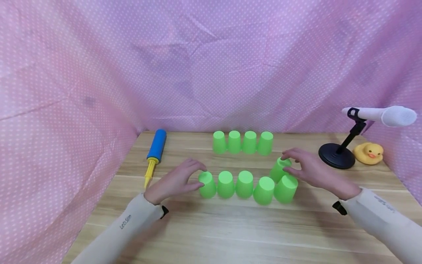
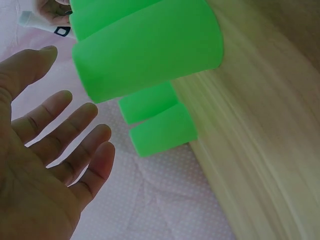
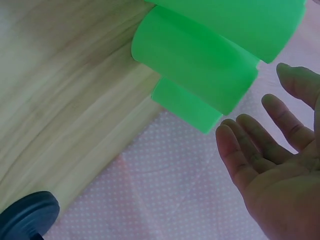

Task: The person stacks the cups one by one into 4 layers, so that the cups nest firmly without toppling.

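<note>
Green cups stand upside down in two rows on the wooden table. My left hand [image 1: 176, 181] is beside the leftmost front cup [image 1: 207, 186], thumb and fingers spread apart; in the left wrist view its fingers lie clear of the nearest cup [image 2: 150, 50]. On the right, my right hand [image 1: 311, 172] hovers at a cup [image 1: 278, 170] set slightly behind the front row's right end cup [image 1: 286, 190]. The right wrist view has these fingers [image 3: 235, 150] loosely bent, with a gap to the nearest cup [image 3: 195, 60].
Several more cups [image 1: 250, 142] line the table's back edge. A blue and yellow hand pump [image 1: 156, 145] lies at the left. Back right are a white microphone [image 1: 399, 116] on a black stand [image 1: 336, 156] and a yellow rubber duck [image 1: 368, 153]. Pink dotted cloth [image 1: 211, 73] hangs behind.
</note>
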The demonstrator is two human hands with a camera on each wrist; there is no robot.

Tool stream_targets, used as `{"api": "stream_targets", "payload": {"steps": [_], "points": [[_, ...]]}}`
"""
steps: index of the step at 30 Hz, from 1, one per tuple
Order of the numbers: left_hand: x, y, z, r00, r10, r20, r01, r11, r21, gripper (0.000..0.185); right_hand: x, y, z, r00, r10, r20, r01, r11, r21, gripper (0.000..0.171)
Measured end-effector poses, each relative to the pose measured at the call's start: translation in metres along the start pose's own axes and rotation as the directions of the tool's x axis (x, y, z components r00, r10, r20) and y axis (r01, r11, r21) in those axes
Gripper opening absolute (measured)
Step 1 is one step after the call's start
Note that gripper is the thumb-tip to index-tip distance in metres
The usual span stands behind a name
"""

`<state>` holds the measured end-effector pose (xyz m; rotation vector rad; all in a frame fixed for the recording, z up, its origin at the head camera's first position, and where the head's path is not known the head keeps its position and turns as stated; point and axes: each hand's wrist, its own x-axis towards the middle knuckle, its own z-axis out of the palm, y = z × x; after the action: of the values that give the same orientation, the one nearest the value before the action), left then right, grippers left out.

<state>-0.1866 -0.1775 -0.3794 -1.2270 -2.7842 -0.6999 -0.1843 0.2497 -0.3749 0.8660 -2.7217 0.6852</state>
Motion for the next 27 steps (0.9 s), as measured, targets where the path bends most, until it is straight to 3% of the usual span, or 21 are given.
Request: {"api": "stream_targets", "payload": {"steps": [14, 27], "points": [[-0.0007, -0.0002, 0.0087, 0.999, -0.04, 0.034, 0.04, 0.999, 0.004, 0.037, -0.0018, 0.0024, 0.0063, 0.997, 0.058, 0.049, -0.058, 0.998, -0.008, 0.026], [-0.0007, 0.0004, 0.0114, 0.996, -0.076, 0.046, 0.077, 0.997, -0.005, 0.038, -0.0062, 0.0077, 0.0087, 0.999, 0.038, 0.014, -0.038, 0.999, -0.01, 0.025]]}}
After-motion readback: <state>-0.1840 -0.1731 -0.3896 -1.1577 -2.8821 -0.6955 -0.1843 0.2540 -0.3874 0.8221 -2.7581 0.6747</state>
